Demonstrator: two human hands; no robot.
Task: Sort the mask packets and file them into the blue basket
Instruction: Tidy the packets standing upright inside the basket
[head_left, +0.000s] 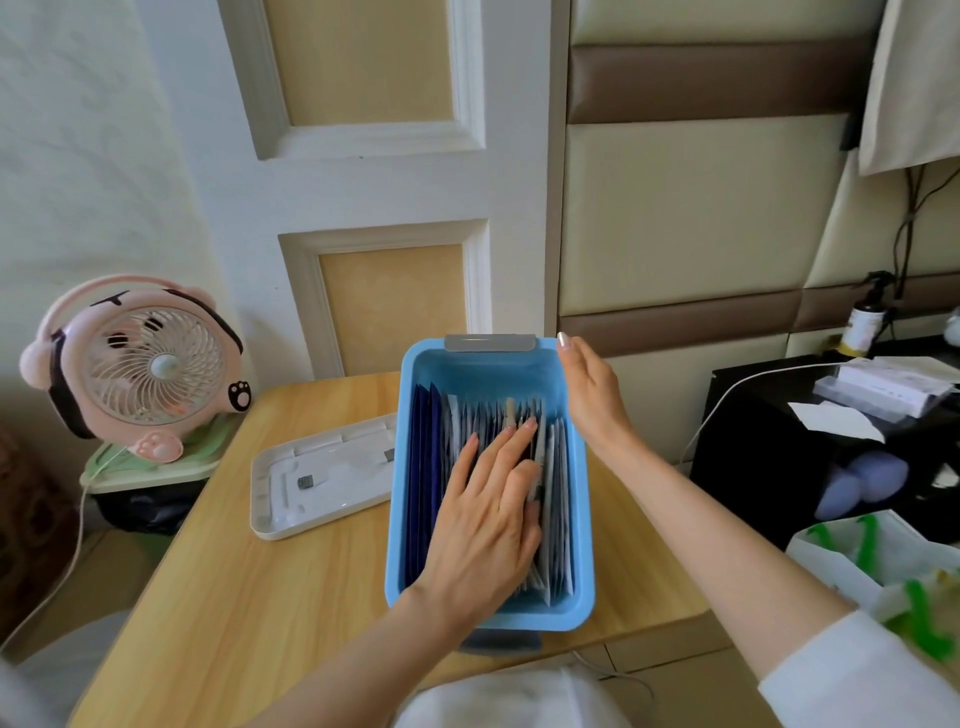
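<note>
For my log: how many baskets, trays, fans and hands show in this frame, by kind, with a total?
Blue basket: 1
White tray: 1
Pink fan: 1
Hands: 2, left hand and right hand
Total: 5
The mask packets in the basket overlap too much to count.
</note>
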